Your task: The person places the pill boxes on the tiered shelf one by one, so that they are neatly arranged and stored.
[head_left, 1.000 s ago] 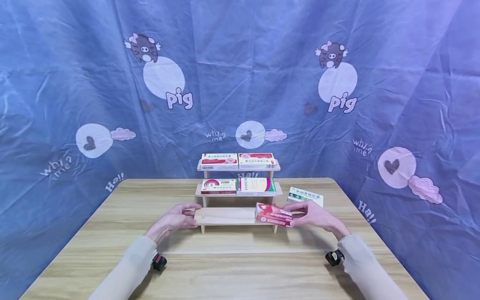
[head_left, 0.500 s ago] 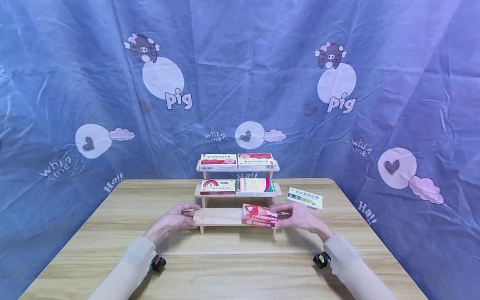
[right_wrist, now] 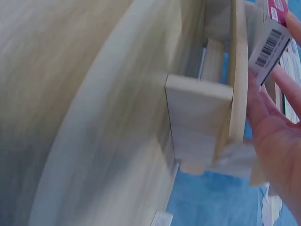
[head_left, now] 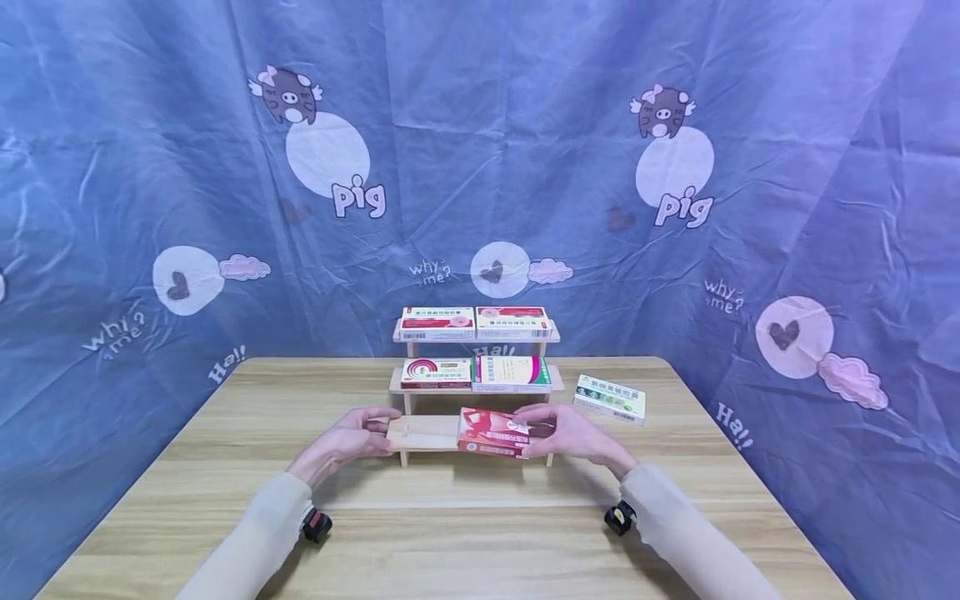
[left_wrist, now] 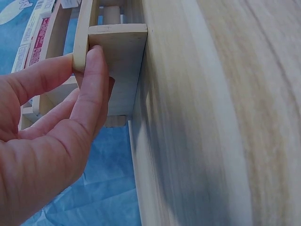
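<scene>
A three-tier wooden display rack [head_left: 423, 432] stands on the table. My left hand [head_left: 348, 439] pinches the left end of its lowest shelf; in the left wrist view the thumb and fingers [left_wrist: 94, 89] grip the board's edge from above and below. With my right hand [head_left: 566, 435] I hold a red medicine box [head_left: 491, 432] by its right end, over the right half of that lowest shelf. The box sits slightly askew to the shelf. In the right wrist view the box's white barcode end [right_wrist: 270, 49] faces the palm, between thumb and fingers.
Two red-and-white medicine boxes [head_left: 437, 323] lie side by side on the top tier. The middle tier holds a maroon-and-white box [head_left: 437, 373] and a green-and-white box [head_left: 512, 373]. Right of the rack, a white-and-green box [head_left: 610, 398] lies on the table [head_left: 480, 533]. A blue curtain [head_left: 480, 150] hangs behind.
My right hand has moved left along the lowest shelf with the red medicine box, from its right end toward the middle. The left hand keeps its grip on the shelf's left end.
</scene>
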A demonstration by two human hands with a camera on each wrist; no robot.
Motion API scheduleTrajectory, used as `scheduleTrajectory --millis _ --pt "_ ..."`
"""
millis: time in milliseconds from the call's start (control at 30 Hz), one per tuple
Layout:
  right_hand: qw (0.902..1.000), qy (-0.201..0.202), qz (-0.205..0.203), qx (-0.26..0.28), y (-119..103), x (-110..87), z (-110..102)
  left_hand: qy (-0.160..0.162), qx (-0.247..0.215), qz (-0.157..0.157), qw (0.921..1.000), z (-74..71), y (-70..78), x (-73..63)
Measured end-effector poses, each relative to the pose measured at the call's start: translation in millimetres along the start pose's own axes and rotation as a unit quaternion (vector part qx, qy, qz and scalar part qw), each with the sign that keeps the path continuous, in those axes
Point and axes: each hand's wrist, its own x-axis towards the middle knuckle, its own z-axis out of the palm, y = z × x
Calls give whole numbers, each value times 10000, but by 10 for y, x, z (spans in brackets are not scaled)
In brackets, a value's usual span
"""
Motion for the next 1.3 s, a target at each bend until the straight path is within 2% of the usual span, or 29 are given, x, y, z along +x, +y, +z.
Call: scheduleTrajectory --millis 133,300,667,1033,1300 --pt "9992 -27 57 385 -57 74 98 32 -33 -11 10000 2 5 -2" --pt "9983 -25 53 577 -120 139 201 53 -27 -35 10000 12 11 -17" --pt "9989 126 -112 435 -170 282 343 92 -19 -119 9999 34 32 -24" --pt "9980 253 -112 564 -200 403 490 58 -55 -110 9999 23 30 -15" --pt "9988 296 -63 378 -220 482 571 11 -58 -95 9999 20 33 -25"
